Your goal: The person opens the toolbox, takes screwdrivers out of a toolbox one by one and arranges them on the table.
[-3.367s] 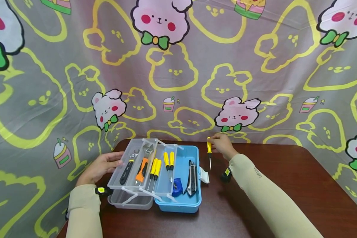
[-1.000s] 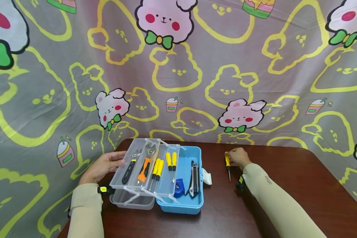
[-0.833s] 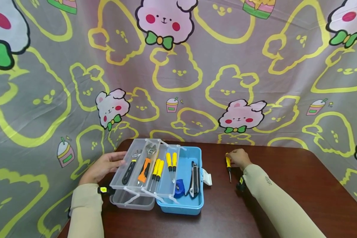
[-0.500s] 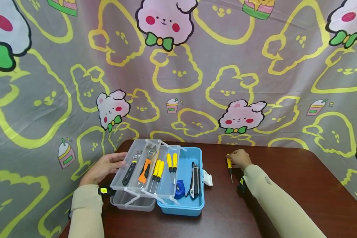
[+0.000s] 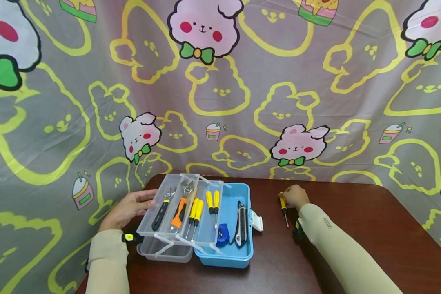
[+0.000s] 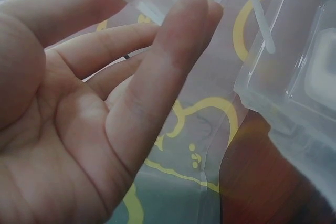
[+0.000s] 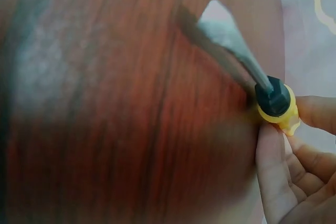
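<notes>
In the head view, my right hand [image 5: 295, 197] pinches the yellow handle of a flat-head screwdriver [image 5: 283, 208] low over the table, right of the toolbox. Its blade points toward me; the right wrist view shows the flat tip [image 7: 220, 27] close to the wood, contact unclear. My left hand [image 5: 130, 206] is at the left edge of the clear upper tray [image 5: 147, 222], fingers mostly straight and touching the rim. That tray carries a black-handled wrench [image 5: 161, 214], an orange-handled wrench [image 5: 179, 213] and several yellow screwdrivers [image 5: 194, 214].
The toolbox's blue base [image 5: 224, 261] holds a blue tape measure [image 5: 223, 234] and a utility knife [image 5: 241, 224]. A white latch [image 5: 257, 221] sticks out on its right. Behind the brown table [image 5: 349, 228] hangs a patterned cloth [image 5: 242, 94], which also covers the left side.
Over the earlier frames my right hand has carried the screwdriver right and down, away from the toolbox. During the last second it has barely moved. The left hand stays at the tray.
</notes>
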`<state>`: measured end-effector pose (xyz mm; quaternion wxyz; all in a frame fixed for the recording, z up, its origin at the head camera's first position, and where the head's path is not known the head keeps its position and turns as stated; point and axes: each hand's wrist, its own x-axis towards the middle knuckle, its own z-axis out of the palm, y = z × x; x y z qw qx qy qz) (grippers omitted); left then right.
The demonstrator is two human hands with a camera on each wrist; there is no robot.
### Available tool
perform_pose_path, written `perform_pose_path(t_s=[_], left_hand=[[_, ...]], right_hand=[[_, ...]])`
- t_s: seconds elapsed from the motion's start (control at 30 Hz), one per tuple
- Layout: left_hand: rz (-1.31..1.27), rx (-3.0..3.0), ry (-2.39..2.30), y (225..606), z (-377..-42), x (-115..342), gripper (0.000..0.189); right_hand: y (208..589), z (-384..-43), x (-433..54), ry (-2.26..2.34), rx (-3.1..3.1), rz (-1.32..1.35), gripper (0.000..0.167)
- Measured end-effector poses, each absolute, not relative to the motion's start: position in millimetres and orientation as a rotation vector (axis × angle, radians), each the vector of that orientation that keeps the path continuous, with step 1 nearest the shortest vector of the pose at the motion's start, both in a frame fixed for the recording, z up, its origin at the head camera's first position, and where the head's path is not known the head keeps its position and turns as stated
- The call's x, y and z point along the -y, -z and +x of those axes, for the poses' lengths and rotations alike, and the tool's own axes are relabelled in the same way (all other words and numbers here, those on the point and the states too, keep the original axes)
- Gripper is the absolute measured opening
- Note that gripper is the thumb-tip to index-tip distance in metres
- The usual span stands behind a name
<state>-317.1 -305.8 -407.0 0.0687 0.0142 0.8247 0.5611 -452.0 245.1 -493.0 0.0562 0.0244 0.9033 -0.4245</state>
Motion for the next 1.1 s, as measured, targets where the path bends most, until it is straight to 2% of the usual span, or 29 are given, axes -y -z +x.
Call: perform_pose_path(t_s=[0.43,0.9,1.1], left_hand=[[0.074,-2.474,-1.690,407.5,-315.3,305.2,0.060],[0.073,-2.453,-1.717,407.2,-319.5,305.8,0.057],[0.055,-2.474,-1.683,406.2,-316.9,306.4,0.059]], right_hand=[[490.3,-449.5,-241.0,1.070,-2.855,0.066,0.027],[480.9,-442.7,-234.8,1.022,-2.872,0.095,0.035],[481.6,-438.7,-233.9,1.020,-2.880,0.066,0.033]])
